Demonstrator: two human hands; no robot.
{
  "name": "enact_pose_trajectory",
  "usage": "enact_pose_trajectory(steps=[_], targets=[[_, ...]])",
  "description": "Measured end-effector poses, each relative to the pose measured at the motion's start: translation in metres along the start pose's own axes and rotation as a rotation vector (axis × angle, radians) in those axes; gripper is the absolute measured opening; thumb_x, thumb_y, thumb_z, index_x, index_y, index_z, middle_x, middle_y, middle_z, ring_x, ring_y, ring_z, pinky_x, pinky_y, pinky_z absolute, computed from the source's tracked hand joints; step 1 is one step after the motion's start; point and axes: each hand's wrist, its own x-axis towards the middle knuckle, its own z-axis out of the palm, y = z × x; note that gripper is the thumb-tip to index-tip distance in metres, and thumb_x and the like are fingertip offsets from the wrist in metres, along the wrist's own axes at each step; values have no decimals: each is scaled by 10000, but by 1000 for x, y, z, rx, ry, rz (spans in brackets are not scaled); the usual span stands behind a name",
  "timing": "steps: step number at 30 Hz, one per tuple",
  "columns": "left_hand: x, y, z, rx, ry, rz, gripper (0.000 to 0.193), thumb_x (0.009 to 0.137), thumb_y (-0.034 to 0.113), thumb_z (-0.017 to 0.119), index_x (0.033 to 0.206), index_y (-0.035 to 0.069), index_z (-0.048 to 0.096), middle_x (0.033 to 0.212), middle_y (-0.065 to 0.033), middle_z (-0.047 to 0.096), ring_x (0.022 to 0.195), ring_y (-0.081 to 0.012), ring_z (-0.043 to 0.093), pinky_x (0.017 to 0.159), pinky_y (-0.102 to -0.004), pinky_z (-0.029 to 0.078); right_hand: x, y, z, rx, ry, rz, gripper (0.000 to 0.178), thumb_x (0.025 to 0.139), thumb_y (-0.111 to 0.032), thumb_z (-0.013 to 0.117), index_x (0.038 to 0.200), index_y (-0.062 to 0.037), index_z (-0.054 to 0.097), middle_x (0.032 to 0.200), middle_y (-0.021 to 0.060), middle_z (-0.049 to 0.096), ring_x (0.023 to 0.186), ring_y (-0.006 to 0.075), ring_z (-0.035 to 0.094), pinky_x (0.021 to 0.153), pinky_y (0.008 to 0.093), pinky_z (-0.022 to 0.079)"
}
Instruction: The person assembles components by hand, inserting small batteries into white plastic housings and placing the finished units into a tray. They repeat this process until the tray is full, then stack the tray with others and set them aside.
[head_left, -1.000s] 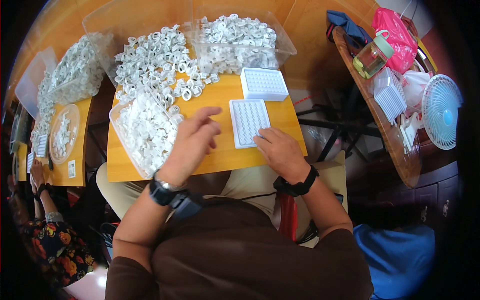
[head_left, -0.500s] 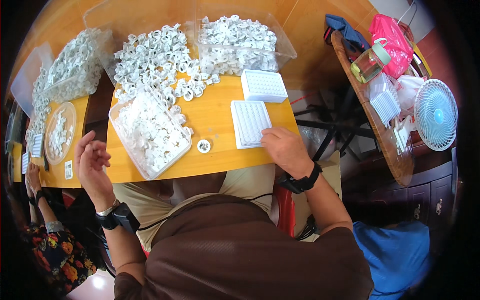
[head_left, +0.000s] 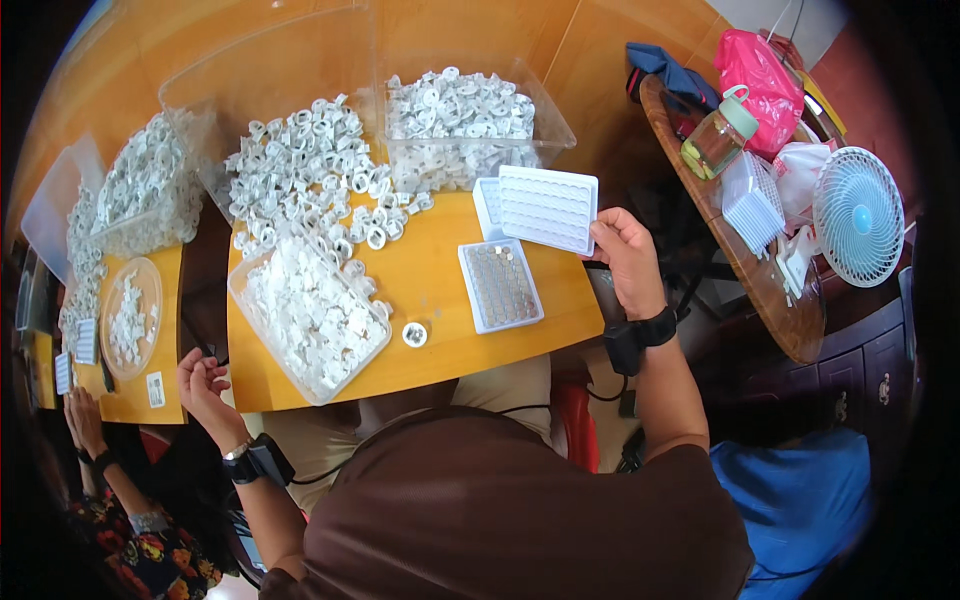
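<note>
My right hand (head_left: 628, 258) pinches the lower right corner of a white dimpled plastic tray (head_left: 548, 208), holding it up and tilted above the table. Below it lies another white tray (head_left: 500, 285), its rows filled with small greyish round pieces. A further pale tray (head_left: 487, 205) stands behind, partly covered by the raised one. My left hand (head_left: 205, 385) hovers off the table's left front corner, fingers loosely bent and apart, with nothing visible in it. Nearest to it is a clear bin (head_left: 345, 383) of small white plastic parts. A small round white dish (head_left: 414, 334) holds tiny dark bits.
Loose white ring-shaped parts (head_left: 300, 150) are heaped at the back, beside a filled clear bin (head_left: 470, 160). On the right, a side table (head_left: 790, 325) carries a fan (head_left: 860, 218), a bottle (head_left: 720, 140) and stacked trays (head_left: 752, 203). Another person's hands (head_left: 85, 420) rest at the left table.
My right hand has lifted the white tray up and right, uncovering the filled tray beneath. My left hand has lowered, and the view has shifted slightly.
</note>
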Motion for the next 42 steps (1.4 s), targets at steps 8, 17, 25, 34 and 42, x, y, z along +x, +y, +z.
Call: enact_pose_trajectory(steps=[8,17,25,34,42], targets=[[-7,-27,-4,11,-67,-3,152,891,58,462,978,17,580,882,-4,548,789,-87,503,728,-221,403,24,-30,10,-710,186,-314,105,813,-89,653,799,-6,590,702,64,630,604,143,596,568,281,464],[-11,-31,8,162,-114,69,177,884,47,459,1001,-33,565,932,-41,569,846,-116,516,793,-235,420,70,19,55,-1365,11,-465,73,758,-115,598,745,-43,597,711,170,628,663,364,619,621,464,483],[-10,-35,9,226,-98,103,177,873,49,477,998,-34,570,928,-56,581,843,-125,529,785,-249,428,99,50,80,-1083,-252,-250,168,788,-121,569,843,3,668,728,191,649,713,353,647,652,431,504],[-13,-30,13,372,-76,165,164,870,41,483,982,-41,571,912,-60,573,839,-137,524,786,-260,424,77,23,16,-975,-265,-351,315,767,-133,646,1071,-50,657,1077,160,638,989,321,595,848,392,479],[-17,-28,19,574,-64,199,149,860,34,492,962,-36,575,891,-51,558,824,-144,510,789,-271,422,59,62,5,-1258,-223,-488,309,767,-100,640,1075,-90,650,1109,114,578,1094,301,513,951,393,424]])
